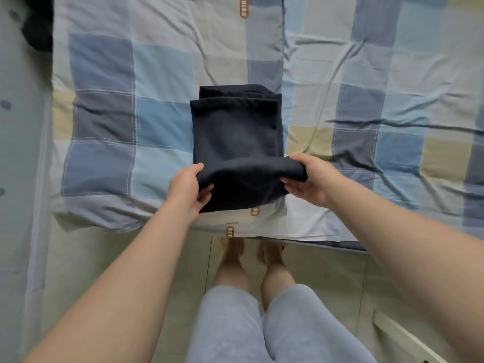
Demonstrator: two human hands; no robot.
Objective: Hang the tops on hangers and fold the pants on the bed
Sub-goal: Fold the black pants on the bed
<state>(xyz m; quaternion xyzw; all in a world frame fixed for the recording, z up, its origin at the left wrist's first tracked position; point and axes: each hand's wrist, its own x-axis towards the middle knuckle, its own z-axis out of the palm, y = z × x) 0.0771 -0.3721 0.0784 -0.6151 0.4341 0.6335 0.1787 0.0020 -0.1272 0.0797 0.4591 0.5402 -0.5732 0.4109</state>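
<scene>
Dark navy pants (237, 132) lie folded into a narrow stack on the checked bed cover (104, 121), near the bed's front edge. The near end of the stack is lifted off the cover. My left hand (187, 188) grips its left corner, thumb on top and fingers underneath. My right hand (309, 179) grips the right corner the same way. The raised fold hangs between both hands, and the far part of the pants stays flat on the bed.
A dark garment (36, 24) lies at the bed's far left corner. The bed edge (262, 235) runs just in front of my bare feet on the tiled floor. A white furniture edge (403, 336) shows at lower right.
</scene>
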